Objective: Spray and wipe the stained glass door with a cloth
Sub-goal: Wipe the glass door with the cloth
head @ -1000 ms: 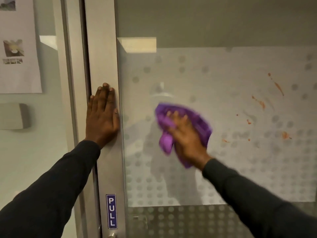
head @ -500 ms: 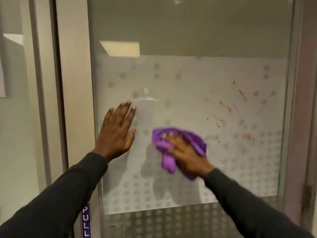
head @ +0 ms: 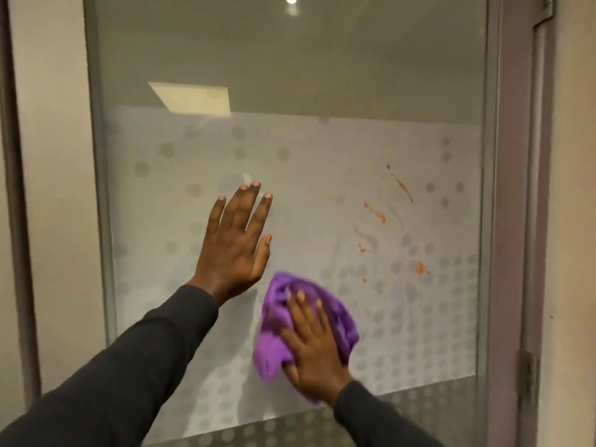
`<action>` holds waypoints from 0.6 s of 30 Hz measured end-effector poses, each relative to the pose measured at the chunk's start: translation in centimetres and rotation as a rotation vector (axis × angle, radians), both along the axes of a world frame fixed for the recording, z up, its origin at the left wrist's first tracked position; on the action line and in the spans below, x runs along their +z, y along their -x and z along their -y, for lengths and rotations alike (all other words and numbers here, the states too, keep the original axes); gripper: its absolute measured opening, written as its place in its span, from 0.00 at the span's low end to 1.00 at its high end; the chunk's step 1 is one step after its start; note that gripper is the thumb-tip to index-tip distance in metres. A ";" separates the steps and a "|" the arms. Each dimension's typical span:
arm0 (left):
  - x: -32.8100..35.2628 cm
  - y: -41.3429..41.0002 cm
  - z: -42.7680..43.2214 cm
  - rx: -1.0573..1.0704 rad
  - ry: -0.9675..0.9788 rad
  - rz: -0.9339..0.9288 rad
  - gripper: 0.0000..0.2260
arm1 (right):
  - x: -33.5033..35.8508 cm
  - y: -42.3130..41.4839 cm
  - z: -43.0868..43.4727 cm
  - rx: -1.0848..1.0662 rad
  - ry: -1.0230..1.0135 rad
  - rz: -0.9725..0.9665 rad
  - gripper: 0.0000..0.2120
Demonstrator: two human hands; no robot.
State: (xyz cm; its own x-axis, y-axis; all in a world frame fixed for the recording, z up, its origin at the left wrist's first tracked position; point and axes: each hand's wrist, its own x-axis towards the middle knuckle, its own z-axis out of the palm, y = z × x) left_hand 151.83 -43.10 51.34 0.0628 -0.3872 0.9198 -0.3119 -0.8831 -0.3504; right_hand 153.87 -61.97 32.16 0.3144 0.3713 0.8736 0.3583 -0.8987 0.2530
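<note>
- One view only, from a wide-angle camera worn on the person's head.
- It faces forward and a little downward, almost square-on to the frosted, dot-patterned glass door pane [head: 322, 150].
- It sits close, at arm's length. The pane fills most of the picture, and two dark long sleeves [head: 129, 382] enter from the bottom edge.
- The pale flat door stile [head: 54, 188] bounds the left side and the grey-mauve metal frame edge [head: 512, 221] the right. Both uprights lean slightly.
</note>
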 end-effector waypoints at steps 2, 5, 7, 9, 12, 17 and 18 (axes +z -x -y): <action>-0.6 -0.5 1.0 0.037 -0.042 -0.015 0.29 | -4.5 0.3 0.7 -0.044 0.072 -0.015 0.39; -1.2 -1.3 1.6 0.122 -0.082 -0.039 0.30 | -4.2 0.1 2.0 0.011 0.115 -0.007 0.40; -1.3 -1.8 1.7 0.156 -0.091 -0.026 0.30 | -1.0 -0.1 2.7 0.039 0.091 0.002 0.39; -1.3 -2.1 1.7 0.166 -0.092 -0.003 0.30 | 4.3 -0.6 3.4 0.063 -0.024 0.048 0.38; -1.4 -2.3 1.8 0.163 -0.086 0.017 0.30 | 13.5 -1.1 5.4 0.046 -0.191 0.138 0.35; -1.5 -2.6 1.8 0.179 -0.085 0.030 0.30 | 20.5 -1.6 6.9 0.035 -0.288 0.211 0.31; -1.5 -2.7 1.8 0.182 -0.085 0.034 0.30 | 19.8 -1.7 6.5 0.027 -0.317 0.213 0.32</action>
